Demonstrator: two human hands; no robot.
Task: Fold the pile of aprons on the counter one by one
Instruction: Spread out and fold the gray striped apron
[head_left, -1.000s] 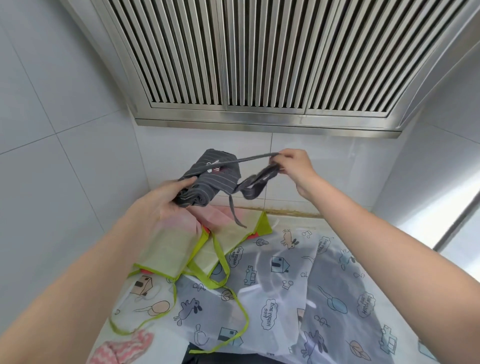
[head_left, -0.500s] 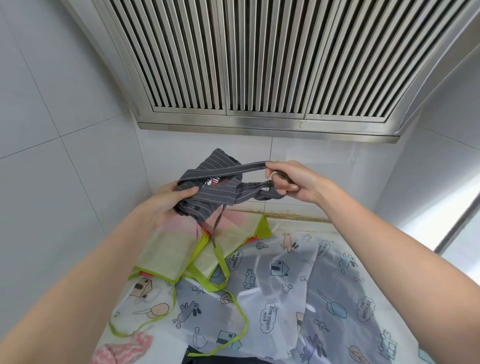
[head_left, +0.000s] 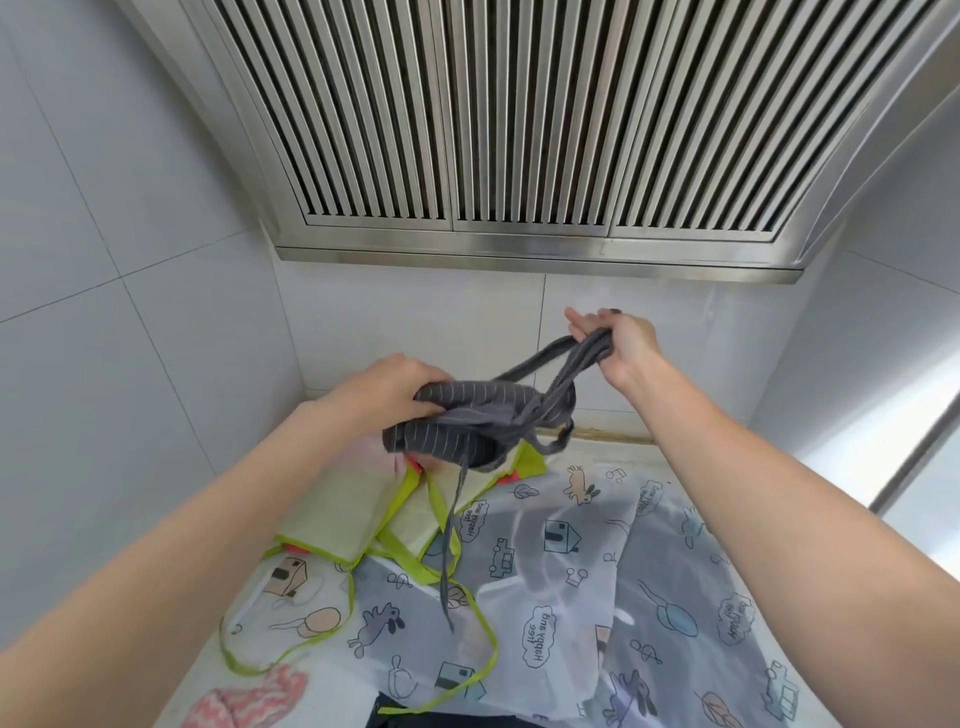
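In the head view, the person holds a rolled-up grey striped apron (head_left: 457, 426) in the air, above the worktop (head_left: 613, 452). The left hand (head_left: 395, 384) is curled over the top of the bundle and grips it. The right hand (head_left: 618, 340) is up at about 2 o'clock from the bundle. Its fingers are closed round the grey straps (head_left: 566, 364), which run tight back to the roll. One loose strap end (head_left: 449, 545) hangs straight down toward 6 o'clock.

Under the hands lies a see-through cartoon apron (head_left: 545, 571) spread flat. Folded aprons with lime-green edges (head_left: 332, 514) sit at about 9 o'clock from it, near the wall. A pink and white cloth (head_left: 249, 701) peeks in at 7 o'clock.

What could go wrong: if the right hand pulls the straps too hard, the roll may slip from the left hand and come undone. The hanging strap could also catch on the green loops below and drag them out of place.
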